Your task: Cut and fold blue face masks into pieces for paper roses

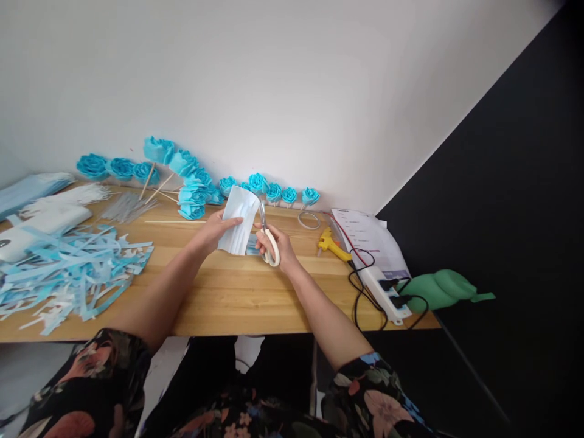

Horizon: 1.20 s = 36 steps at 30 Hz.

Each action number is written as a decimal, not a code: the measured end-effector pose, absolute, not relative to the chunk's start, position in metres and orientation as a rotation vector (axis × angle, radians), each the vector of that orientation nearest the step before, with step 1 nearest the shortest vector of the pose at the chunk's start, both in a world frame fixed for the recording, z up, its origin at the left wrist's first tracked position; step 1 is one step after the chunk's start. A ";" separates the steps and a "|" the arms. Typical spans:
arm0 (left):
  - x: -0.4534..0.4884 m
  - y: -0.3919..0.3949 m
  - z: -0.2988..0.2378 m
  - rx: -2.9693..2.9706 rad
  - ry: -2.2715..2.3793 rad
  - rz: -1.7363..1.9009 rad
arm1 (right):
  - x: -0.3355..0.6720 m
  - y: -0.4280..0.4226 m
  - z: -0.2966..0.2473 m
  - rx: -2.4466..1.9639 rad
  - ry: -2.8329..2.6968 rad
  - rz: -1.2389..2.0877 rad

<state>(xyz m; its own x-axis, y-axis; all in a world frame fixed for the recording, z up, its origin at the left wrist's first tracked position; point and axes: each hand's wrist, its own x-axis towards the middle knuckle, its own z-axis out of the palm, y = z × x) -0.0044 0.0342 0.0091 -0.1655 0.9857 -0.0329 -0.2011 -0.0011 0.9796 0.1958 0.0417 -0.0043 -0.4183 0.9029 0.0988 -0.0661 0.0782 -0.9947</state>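
My left hand (220,230) grips a pale blue pleated face mask (239,222) by its left side, thumb on the near face, above the middle of the table. In my right hand (279,244) is a pair of scissors (270,246) with cream handles, its blades pointing up along the mask's right edge. Whether the blades are touching the mask I cannot tell. Beneath, a small light blue piece (252,244) shows on the table, partly hidden by the mask and my right hand.
Blue paper-like flowers (193,182) on sticks line the wall. Cut blue strips (82,267) lie heaped at left, beside stacked masks (31,193). A yellow glue gun (334,244), wire ring (309,220), power strip (385,295), papers (371,240) and green object (440,289) occupy the right.
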 end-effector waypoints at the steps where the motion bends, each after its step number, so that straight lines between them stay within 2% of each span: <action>1: -0.007 0.034 0.009 0.947 1.169 1.394 | 0.196 0.041 -0.003 -0.864 -1.511 1.479; 10: -0.019 0.034 0.006 0.707 0.672 1.436 | 0.195 0.032 0.012 -0.764 -1.307 1.738; 15: 0.004 0.036 0.000 0.654 0.713 1.438 | 0.193 0.032 0.009 -0.829 -1.319 1.757; 23: 0.024 0.025 0.011 0.973 0.629 1.505 | 0.193 0.033 0.006 -0.823 -1.366 1.706; 36: 0.015 0.036 0.010 0.744 0.718 1.689 | 0.191 0.030 0.009 -0.794 -1.376 1.748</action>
